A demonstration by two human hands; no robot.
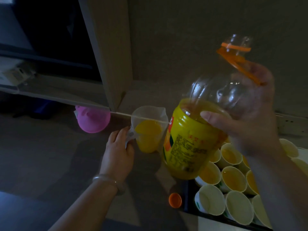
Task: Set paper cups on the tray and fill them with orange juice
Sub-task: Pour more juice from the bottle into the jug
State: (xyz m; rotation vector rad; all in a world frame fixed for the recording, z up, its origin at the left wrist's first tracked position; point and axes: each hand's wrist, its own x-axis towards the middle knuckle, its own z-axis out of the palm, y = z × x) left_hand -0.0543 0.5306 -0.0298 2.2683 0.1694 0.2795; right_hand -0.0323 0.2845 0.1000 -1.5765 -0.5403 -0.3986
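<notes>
Right hand (pixel 246 124): wrapped round the clear upper part of the juice bottle (pixel 188 144), thumb across the front. Probably a high grip, clear of the weight of the juice below.
Bottle: lifted at centre, neck leaning toward 1 o'clock, so the juice sits low and nothing pours. Its base hangs over the tray's near corner.
Left hand (pixel 118 147): at 7 o'clock of the clear jug (pixel 148 130), fingers curled on its handle, seemingly to steady it or ready it for lifting.
Jug: stands on the worktop (pixel 50 155) just left of the bottle, about half full of juice. I judge it serves as a handier pourer than the bulky bottle.
Tray (pixel 188 202): at 4 o'clock, packed with paper cups touching one another.
Filled cups (pixel 233 178): the farther rows.
Empty cups (pixel 210 199): the nearest row, not yet filled.
Cap (pixel 175 200): orange, lying on the worktop beside the tray's left edge, within easy reach for closing the bottle.
</notes>
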